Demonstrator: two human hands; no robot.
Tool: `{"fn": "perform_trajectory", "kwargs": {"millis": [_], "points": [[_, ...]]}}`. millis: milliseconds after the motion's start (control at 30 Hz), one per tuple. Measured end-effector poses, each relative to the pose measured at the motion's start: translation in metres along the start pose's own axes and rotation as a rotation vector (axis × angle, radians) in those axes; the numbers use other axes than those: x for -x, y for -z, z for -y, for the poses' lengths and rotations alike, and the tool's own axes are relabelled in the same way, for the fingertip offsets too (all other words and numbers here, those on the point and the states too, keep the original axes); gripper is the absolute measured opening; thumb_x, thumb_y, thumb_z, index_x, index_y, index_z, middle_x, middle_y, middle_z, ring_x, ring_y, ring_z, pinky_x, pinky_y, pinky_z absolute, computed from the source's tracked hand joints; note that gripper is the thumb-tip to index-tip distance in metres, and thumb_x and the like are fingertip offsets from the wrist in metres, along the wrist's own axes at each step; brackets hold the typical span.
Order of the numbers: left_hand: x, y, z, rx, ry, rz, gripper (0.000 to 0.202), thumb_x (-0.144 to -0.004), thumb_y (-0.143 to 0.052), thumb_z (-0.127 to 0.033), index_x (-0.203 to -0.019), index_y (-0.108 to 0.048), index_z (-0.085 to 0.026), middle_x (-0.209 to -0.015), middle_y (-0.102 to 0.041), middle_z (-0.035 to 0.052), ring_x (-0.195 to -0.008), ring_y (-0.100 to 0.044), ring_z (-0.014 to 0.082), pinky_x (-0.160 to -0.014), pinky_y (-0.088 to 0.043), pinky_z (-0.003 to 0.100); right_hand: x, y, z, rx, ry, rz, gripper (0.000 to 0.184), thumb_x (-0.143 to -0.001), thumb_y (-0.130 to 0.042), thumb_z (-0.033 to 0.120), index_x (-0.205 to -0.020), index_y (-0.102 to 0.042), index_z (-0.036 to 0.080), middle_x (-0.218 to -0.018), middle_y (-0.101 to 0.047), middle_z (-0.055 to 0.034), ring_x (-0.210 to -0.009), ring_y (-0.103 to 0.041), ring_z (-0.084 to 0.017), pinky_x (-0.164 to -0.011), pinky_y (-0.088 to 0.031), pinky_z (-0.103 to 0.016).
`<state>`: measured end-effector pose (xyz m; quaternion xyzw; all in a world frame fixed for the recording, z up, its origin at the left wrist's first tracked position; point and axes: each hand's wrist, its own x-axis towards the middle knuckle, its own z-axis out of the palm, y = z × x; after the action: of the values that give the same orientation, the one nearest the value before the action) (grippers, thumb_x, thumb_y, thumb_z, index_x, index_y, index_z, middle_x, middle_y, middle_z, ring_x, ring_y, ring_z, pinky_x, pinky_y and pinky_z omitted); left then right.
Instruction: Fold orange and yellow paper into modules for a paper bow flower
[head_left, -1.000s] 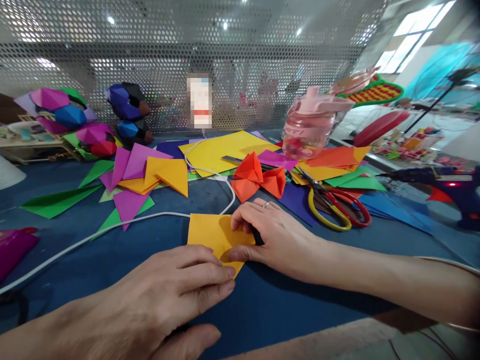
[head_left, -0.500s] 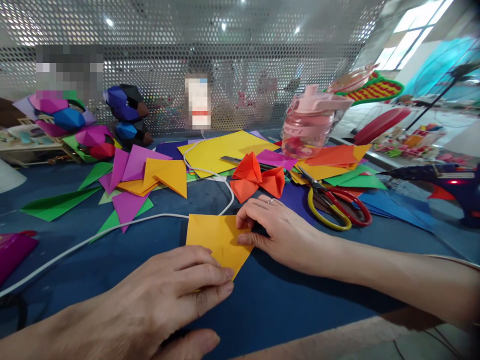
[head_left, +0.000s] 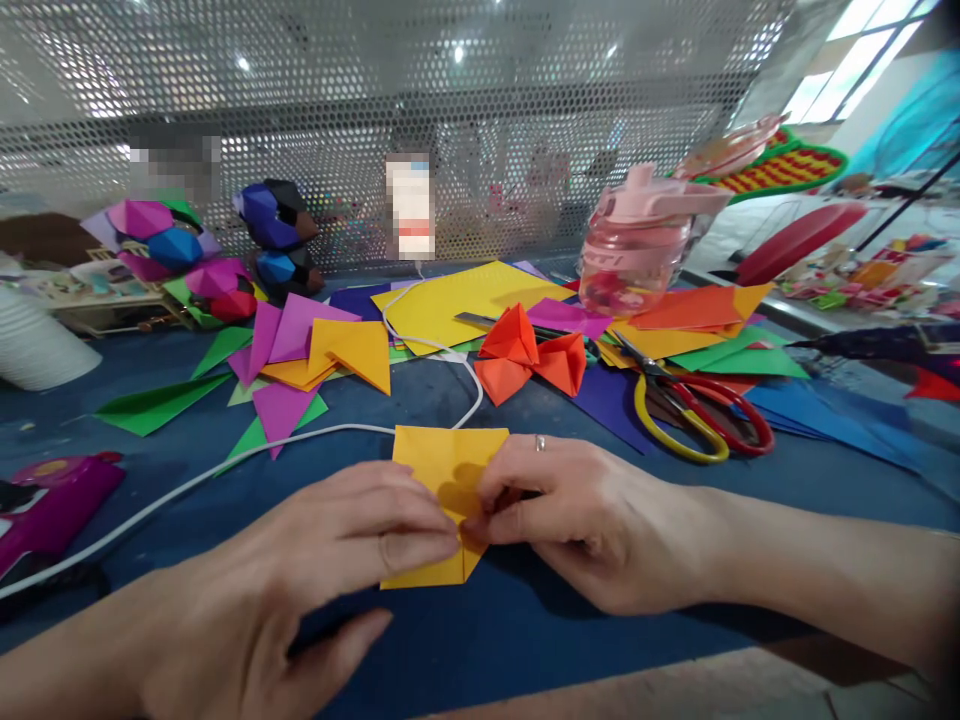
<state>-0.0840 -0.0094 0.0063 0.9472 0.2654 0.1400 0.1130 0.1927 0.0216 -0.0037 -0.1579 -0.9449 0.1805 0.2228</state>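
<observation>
A folded yellow-orange paper (head_left: 442,470) sits on the blue table cover (head_left: 525,630) in front of me. My left hand (head_left: 330,570) comes in from the lower left, its fingers pressed together on the paper's lower left part. My right hand (head_left: 592,520), with a ring on one finger, pinches the paper's right side from the opposite direction. The fingertips of both hands meet near the paper's middle fold. The paper's lower tip pokes out beneath them.
A white cable (head_left: 225,470) crosses the cover behind the paper. Further back lie an orange folded shape (head_left: 529,360), coloured paper triangles (head_left: 300,360), yellow-and-red scissors (head_left: 697,410), a pink bottle (head_left: 637,250) and a perforated metal screen (head_left: 450,120). A magenta object (head_left: 52,500) lies at left.
Both hands have closed in on the yellow-orange paper, which is now folded narrower and lifted slightly. The right hand slid left to pinch it. The view shifted a little.
</observation>
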Motion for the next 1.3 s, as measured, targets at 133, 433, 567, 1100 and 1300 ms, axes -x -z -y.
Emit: {"fn": "perform_trajectory", "kwargs": {"millis": [133, 433, 567, 1100, 1300], "points": [[-0.002, 0.012, 0.009, -0.030, -0.037, 0.037, 0.053, -0.086, -0.043, -0.001, -0.133, -0.054, -0.024, -0.139, -0.055, 0.0033, -0.132, -0.049, 0.0196, -0.115, -0.039, 0.038, -0.002, 0.005, -0.003, 0.046, 0.071, 0.022, 0.036, -0.081, -0.050, -0.001, -0.104, -0.072, 0.014, -0.100, -0.068, -0.0082, -0.090, -0.063, -0.018, -0.084, -0.049, -0.034], [-0.010, 0.003, 0.020, 0.079, -0.183, -0.084, 0.032, -0.095, -0.046, -0.005, -0.116, -0.062, -0.023, -0.110, -0.071, 0.0068, -0.104, -0.066, 0.0186, -0.098, -0.052, 0.034, -0.001, 0.008, 0.001, 0.080, 0.159, 0.097, 0.035, -0.083, -0.051, 0.002, -0.108, -0.070, 0.015, -0.107, -0.069, -0.0082, -0.096, -0.064, -0.018, -0.084, -0.051, -0.030], [-0.014, -0.002, 0.017, 0.214, -0.072, -0.099, 0.028, -0.096, -0.047, -0.006, -0.109, -0.065, -0.023, -0.104, -0.070, 0.0049, -0.095, -0.067, 0.0158, -0.084, -0.054, 0.025, 0.000, 0.008, 0.003, 0.091, 0.176, 0.128, 0.039, -0.081, -0.050, 0.000, -0.113, -0.069, 0.014, -0.113, -0.069, -0.0078, -0.099, -0.063, -0.018, -0.088, -0.051, -0.030], [-0.046, -0.008, 0.010, 0.328, 0.219, -0.073, 0.013, -0.093, -0.059, -0.016, -0.080, -0.058, -0.019, -0.095, -0.059, 0.0002, -0.086, -0.059, 0.0138, -0.078, -0.045, 0.026, -0.001, 0.009, 0.005, 0.139, 0.159, 0.192, 0.035, -0.089, -0.047, 0.008, -0.116, -0.068, 0.015, -0.115, -0.068, -0.0062, -0.099, -0.062, -0.018, -0.086, -0.052, -0.031], [-0.051, -0.009, 0.010, 0.306, 0.234, -0.052, 0.016, -0.091, -0.059, -0.014, -0.076, -0.053, -0.019, -0.088, -0.055, -0.0014, -0.081, -0.055, 0.0135, -0.072, -0.042, 0.027, -0.002, 0.009, 0.006, 0.112, 0.149, 0.171, 0.033, -0.088, -0.049, 0.008, -0.114, -0.068, 0.017, -0.112, -0.069, -0.0055, -0.099, -0.065, -0.017, -0.084, -0.053, -0.031]]}}
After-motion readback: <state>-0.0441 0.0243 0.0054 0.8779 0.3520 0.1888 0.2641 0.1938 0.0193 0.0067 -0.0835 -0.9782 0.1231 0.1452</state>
